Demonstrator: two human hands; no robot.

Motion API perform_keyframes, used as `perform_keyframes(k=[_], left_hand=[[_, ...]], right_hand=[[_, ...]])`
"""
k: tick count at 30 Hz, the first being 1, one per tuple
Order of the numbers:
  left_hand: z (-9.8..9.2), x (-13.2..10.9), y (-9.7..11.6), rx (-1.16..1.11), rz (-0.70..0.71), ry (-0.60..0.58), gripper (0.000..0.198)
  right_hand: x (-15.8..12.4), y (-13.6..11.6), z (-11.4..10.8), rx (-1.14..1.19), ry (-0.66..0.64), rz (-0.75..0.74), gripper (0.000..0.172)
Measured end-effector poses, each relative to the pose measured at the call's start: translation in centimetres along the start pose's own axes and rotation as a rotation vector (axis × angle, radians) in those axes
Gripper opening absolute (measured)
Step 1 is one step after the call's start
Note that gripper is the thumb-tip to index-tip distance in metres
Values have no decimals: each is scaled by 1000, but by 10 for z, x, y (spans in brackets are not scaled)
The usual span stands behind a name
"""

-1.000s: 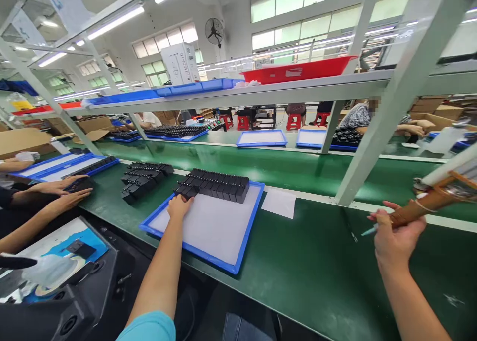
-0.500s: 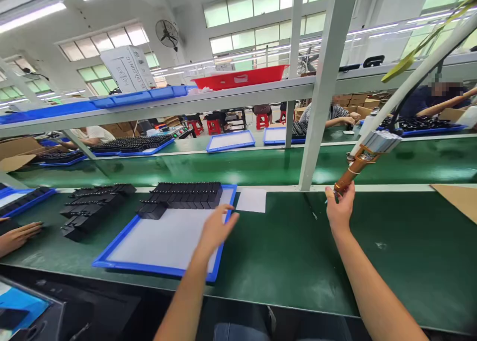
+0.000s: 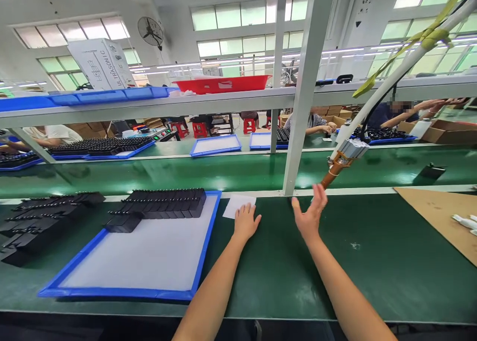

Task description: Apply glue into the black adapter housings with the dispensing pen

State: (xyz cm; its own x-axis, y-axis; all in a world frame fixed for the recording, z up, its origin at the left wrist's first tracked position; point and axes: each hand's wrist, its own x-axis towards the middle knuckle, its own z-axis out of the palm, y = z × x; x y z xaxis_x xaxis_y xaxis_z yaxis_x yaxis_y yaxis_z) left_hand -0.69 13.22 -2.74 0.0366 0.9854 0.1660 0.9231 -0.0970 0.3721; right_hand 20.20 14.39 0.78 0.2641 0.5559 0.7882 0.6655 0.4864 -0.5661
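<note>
My left hand [image 3: 246, 221] lies flat and open on the green bench, its fingertips at the near edge of a white paper slip [image 3: 238, 205]. My right hand [image 3: 310, 216] is raised with fingers spread, open and holding nothing, just below the tip of a hanging copper-coloured tool [image 3: 334, 170] on a white hose. To the left lies a blue-rimmed white tray [image 3: 149, 256] with rows of black parts [image 3: 164, 204] along its far side.
More black parts [image 3: 48, 217] are piled left of the tray. A grey shelf post [image 3: 301, 102] stands behind my hands. Brown cardboard [image 3: 432, 214] with small white pieces lies at the right. Beyond the conveyor [image 3: 223, 172], other people work at trays.
My right hand has let go of the hanging tool and opened. My left hand moved right, off the tray, to the paper slip. The view has swung to the right.
</note>
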Motion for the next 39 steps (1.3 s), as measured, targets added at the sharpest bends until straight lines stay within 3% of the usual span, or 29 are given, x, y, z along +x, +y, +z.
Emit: perform_keyframes(k=[3, 5, 8, 11, 17, 28, 33, 39], left_hand=[[0, -4, 5, -96, 95, -14, 47], [-3, -2, 6, -174, 71, -10, 52], [-8, 6, 1, -224, -9, 60, 56], [-9, 11, -7, -202, -57, 120, 51], [-2, 9, -11, -127, -40, 79, 36], [-2, 7, -9, -74, 29, 22, 36], [-1, 10, -11, -99, 32, 22, 33], [-1, 11, -9, -170, 72, 4, 29]], right_hand=[[-32, -15, 20, 67, -434, -129, 62], [-53, -20, 33, 48, -752, -192, 56], [-70, -23, 41, -45, -1007, -214, 51], [-69, -25, 38, -92, -1034, -198, 51], [-65, -28, 34, -145, -1059, -234, 42], [-61, -26, 34, -122, -1083, -214, 40], [-56, -22, 32, -70, -1126, -190, 45], [-55, -14, 31, -19, -1127, -236, 39]])
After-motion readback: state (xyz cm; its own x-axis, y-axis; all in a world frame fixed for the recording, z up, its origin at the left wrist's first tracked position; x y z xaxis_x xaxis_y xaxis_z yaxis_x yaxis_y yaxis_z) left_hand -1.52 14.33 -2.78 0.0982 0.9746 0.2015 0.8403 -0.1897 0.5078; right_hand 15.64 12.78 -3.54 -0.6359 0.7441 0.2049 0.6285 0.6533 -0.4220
